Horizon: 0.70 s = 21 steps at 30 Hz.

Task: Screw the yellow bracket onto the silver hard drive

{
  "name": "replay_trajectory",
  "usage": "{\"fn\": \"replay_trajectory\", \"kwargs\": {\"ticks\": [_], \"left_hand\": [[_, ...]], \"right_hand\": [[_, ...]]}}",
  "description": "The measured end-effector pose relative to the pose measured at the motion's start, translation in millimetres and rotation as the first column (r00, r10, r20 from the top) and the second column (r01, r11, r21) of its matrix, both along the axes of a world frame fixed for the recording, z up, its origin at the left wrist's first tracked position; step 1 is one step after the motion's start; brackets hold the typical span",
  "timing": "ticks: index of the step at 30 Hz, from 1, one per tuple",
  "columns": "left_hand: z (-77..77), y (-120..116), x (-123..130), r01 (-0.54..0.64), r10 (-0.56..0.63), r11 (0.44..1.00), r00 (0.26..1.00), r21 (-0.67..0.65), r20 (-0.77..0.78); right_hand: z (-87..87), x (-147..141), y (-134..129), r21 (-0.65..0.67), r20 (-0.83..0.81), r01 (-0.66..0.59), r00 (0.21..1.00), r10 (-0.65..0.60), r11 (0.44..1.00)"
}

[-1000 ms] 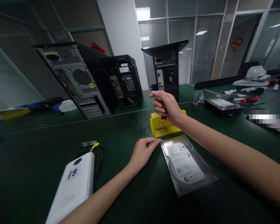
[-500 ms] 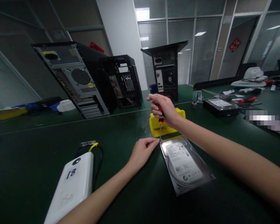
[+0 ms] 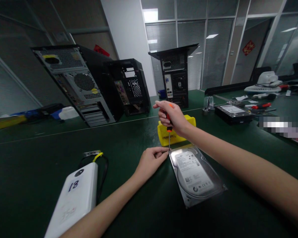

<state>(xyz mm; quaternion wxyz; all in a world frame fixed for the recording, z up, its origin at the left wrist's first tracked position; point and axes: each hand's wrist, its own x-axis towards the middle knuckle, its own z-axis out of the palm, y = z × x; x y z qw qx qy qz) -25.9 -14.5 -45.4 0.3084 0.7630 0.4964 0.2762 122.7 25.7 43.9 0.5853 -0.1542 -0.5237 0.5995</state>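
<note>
A silver hard drive [image 3: 195, 175] with a white label lies on the dark green table. My right hand [image 3: 172, 115] is wrapped round the handle of an orange and black screwdriver [image 3: 169, 137], held upright with its tip at the drive's far left corner. Beside that same corner, my left hand [image 3: 152, 162] rests low with thumb and fingers pinched together; whatever lies between the fingertips is too small to make out. Just behind the drive stands a yellow block-like object [image 3: 165, 135], partly hidden by my right hand.
Computer cases stand at the back left [image 3: 89, 82], beside it [image 3: 131, 86], and at the back centre [image 3: 176, 79]. A white device marked 18 [image 3: 74, 201] lies front left. Another hard drive [image 3: 233, 112], red-handled tools and a white object [image 3: 264, 82] are on the right.
The whole view has shifted very slightly, so things appear a little further left. Both hands keep their places at the drive's corner, the screwdriver still upright.
</note>
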Motion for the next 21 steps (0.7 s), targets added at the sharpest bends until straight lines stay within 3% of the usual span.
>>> {"fn": "replay_trajectory", "kwargs": {"ticks": [6,12,21], "left_hand": [[1.4,-0.6,-0.5,-0.013,0.013,0.999,1.000,0.029,0.002],[-0.3,0.9,-1.3,-0.013,0.013,1.000,1.000,0.019,0.001],[3.0,-1.9,0.8,-0.013,0.013,1.000,1.000,0.026,-0.011]], "right_hand": [[0.6,-1.0,-1.8,0.028,0.035,-0.018,0.999,0.018,0.999],[1.2,0.4,-0.8,0.062,0.045,-0.127,0.991,0.124,0.990],[-3.9,1.5,4.0,0.116,0.138,-0.149,0.982,0.132,0.982]]}}
